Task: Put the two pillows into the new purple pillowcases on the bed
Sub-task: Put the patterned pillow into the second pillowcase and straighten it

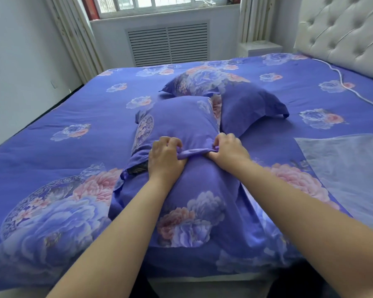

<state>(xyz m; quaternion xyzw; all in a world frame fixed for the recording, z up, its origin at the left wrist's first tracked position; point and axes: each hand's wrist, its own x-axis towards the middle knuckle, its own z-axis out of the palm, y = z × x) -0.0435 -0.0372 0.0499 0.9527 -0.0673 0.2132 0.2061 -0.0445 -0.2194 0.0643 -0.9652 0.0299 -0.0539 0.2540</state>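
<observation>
A daylit bedroom with pale walls and a window on the far side.

The window (pixel 159 4) lets in soft daylight above a white ledge, with a slatted radiator cover (pixel 168 44) set in the wall below it. Cream curtains (pixel 73 35) hang at both sides. A tufted, off-white headboard (pixel 342 33) stands at the right, beside a small white bedside cabinet (pixel 260 48). The left wall (pixel 19 50) is plain and pale.

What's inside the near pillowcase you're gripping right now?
The near pillowcase bulges full along its length, so something fills it, presumably a pillow, but purple fabric covers it entirely. Left hand and right hand pinch a fold across its middle; no filling shows.
</observation>
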